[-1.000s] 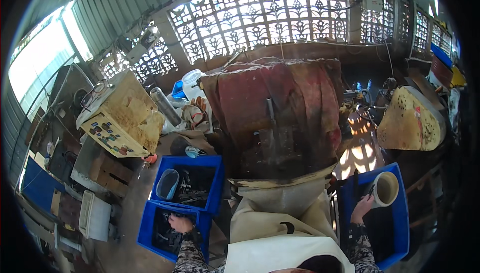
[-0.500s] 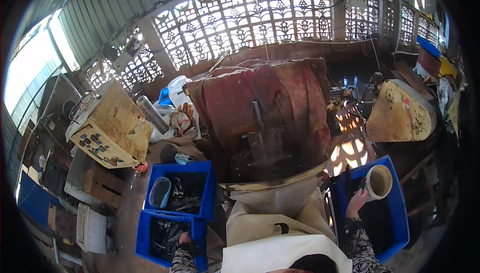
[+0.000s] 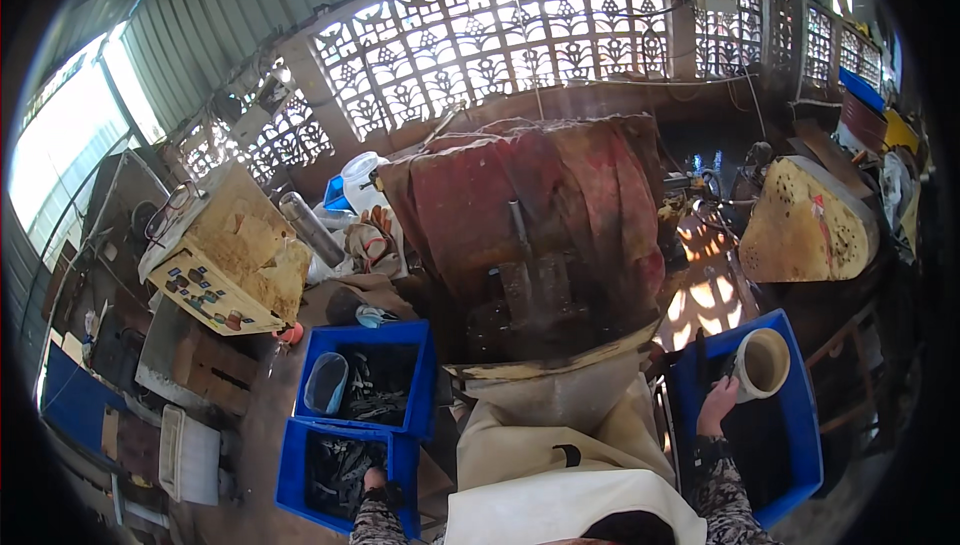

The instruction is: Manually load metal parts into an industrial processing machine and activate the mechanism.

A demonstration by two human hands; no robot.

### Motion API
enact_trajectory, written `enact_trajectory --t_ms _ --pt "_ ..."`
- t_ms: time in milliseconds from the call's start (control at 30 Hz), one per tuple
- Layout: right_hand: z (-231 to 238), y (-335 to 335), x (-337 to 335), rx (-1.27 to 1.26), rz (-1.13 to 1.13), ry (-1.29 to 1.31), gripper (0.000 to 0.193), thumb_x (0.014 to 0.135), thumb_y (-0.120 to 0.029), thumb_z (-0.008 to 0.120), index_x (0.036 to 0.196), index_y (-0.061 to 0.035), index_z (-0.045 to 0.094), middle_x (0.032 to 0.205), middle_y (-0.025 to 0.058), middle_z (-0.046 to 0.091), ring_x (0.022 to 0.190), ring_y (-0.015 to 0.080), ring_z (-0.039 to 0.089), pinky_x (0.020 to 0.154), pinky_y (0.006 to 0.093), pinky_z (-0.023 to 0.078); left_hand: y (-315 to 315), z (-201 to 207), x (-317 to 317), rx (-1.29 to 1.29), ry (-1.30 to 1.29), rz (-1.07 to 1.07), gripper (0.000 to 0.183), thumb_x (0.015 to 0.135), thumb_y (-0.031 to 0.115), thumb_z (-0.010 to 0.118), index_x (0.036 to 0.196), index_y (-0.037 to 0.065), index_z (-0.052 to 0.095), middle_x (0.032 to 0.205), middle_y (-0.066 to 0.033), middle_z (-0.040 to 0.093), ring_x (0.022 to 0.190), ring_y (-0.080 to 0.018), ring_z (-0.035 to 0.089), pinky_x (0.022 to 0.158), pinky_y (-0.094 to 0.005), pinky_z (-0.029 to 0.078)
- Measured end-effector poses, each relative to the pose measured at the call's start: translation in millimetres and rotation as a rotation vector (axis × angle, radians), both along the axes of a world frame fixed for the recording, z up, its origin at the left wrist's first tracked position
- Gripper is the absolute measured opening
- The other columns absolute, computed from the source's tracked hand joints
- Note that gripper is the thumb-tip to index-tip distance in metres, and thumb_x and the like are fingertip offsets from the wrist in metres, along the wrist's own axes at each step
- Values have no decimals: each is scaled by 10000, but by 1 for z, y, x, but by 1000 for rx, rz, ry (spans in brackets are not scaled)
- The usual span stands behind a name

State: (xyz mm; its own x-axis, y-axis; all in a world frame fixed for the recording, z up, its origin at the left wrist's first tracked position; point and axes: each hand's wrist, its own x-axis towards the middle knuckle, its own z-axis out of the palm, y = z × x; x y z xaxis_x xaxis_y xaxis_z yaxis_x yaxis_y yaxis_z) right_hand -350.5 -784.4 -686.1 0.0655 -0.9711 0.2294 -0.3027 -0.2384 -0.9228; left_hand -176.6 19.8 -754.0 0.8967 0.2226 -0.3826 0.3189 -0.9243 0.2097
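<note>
The back wall is pierced by a wide, ornately patterned openwork lattice [image 3: 500, 30], through which white daylight is admitted. To its left, the wall is clad in pale green corrugated metal sheeting [image 3: 245, 20], and a tall bright opening [image 3: 65, 145] is framed at the far left. Dull brown floor [image 3: 258, 425] is exposed at lower left. Curved patches of sunlight [image 3: 706, 307] are cast on a brown surface right of centre.
</note>
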Motion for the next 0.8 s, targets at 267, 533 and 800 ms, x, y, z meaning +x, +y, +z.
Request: enact_trajectory --t_ms 267,533,800 --pt "8 -3 -6 191 81 -25 214 958 -173 470 863 11 525 694 99 537 622 215 517 634 355 423 13 27 -6 399 -386 -433 187 844 215 538 846 69 655 787 -150 633 671 -324 599 564 -441 475" --pt "9 -29 -10 248 317 75 286 956 -212 477 772 -3 538 660 54 551 522 129 459 486 270 356 30 86 -7 -162 -657 481 312 803 398 666 955 133 730 820 -93 713 694 -197 674 621 -318 514" --pt "6 -49 -12 185 178 -18 274 955 -206 480 769 -14 539 666 55 550 530 129 466 478 267 360 -4 135 -24 -1027 -725 889 127 821 99 714 923 25 710 681 -16 617 507 -98 532 451 -219 397"
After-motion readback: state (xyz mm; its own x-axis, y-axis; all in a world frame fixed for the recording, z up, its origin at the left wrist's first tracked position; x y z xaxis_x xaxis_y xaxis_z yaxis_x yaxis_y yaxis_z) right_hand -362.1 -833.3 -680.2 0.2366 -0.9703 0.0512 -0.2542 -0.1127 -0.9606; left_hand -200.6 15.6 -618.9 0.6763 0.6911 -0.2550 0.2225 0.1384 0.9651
